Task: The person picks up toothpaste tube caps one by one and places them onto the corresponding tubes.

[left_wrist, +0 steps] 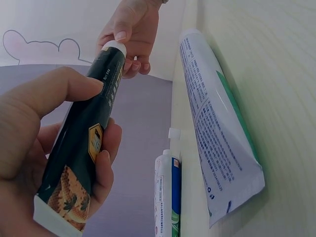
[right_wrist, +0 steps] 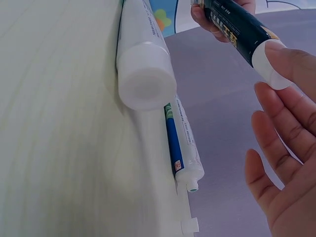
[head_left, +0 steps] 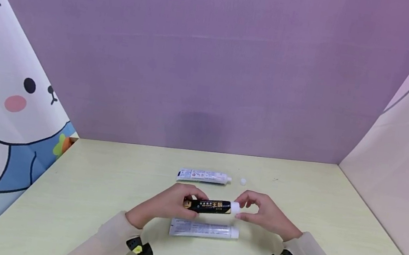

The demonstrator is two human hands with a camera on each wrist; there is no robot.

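A black toothpaste tube (head_left: 212, 207) with gold lettering is held above the table in my left hand (head_left: 186, 201), thumb on one side and fingers curled round the other. Its white cap (right_wrist: 269, 64) points right. My right hand (head_left: 265, 212) pinches that cap between thumb and forefinger, its other fingers spread loosely. Nearer to me, under the held tube, lies a white toothpaste tube (head_left: 203, 230) with its cap on. Beyond the hands lies another white and blue toothpaste tube (head_left: 203, 176), its nozzle bare. A small white cap (head_left: 243, 181) stands just right of that nozzle.
The pale wooden table (head_left: 103, 174) ends at a purple back panel (head_left: 211, 80). Printed panels rise on both sides, with a cartoon rabbit (head_left: 19, 75) on the left one. Each wrist wears a small black camera strap.
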